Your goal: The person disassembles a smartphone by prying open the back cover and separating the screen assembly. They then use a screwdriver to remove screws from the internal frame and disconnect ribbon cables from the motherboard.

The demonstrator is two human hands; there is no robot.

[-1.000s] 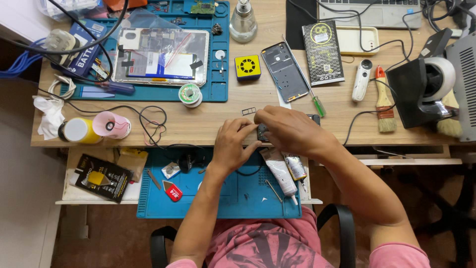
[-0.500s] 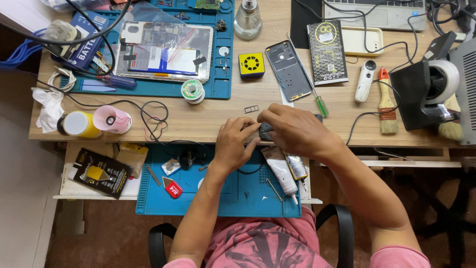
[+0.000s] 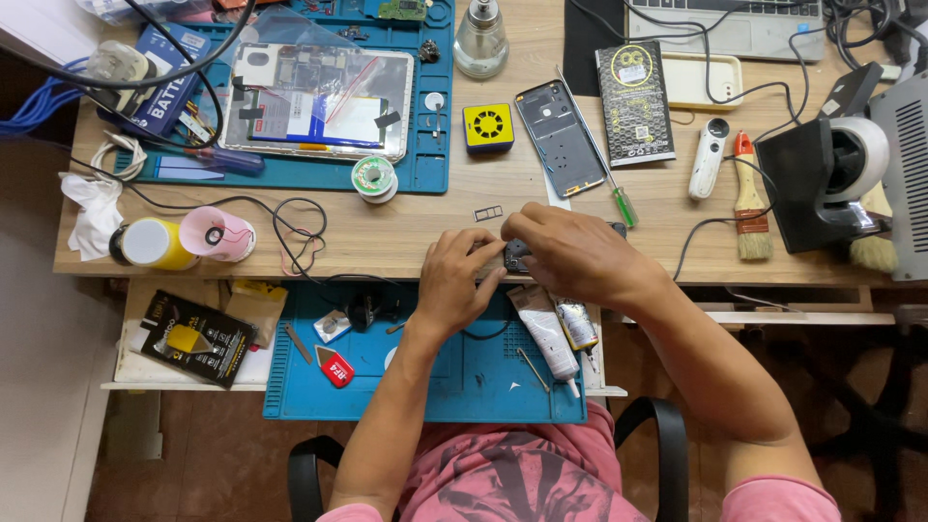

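Both my hands meet at the front edge of the wooden desk (image 3: 406,227). My left hand (image 3: 456,278) and my right hand (image 3: 572,253) pinch a small dark part (image 3: 516,255) between the fingertips; most of it is hidden under my fingers. A tiny metal card tray (image 3: 488,213) lies on the desk just behind my left hand. A green-handled screwdriver (image 3: 619,201) rests just behind my right hand. Below my hands, two glue tubes (image 3: 547,331) lie on a blue mat (image 3: 425,387) on the pull-out shelf.
An opened tablet (image 3: 319,101) lies on a blue mat at back left. A phone frame (image 3: 561,137), yellow square box (image 3: 487,127), solder spool (image 3: 373,177), glass bottle (image 3: 480,39), brush (image 3: 746,198), tape dispenser (image 3: 831,174) and pink and yellow rolls (image 3: 188,239) crowd the desk.
My hands stay together on the small dark part with only slight finger shifts. The view has drifted a little, so the desk sits lower in the picture.
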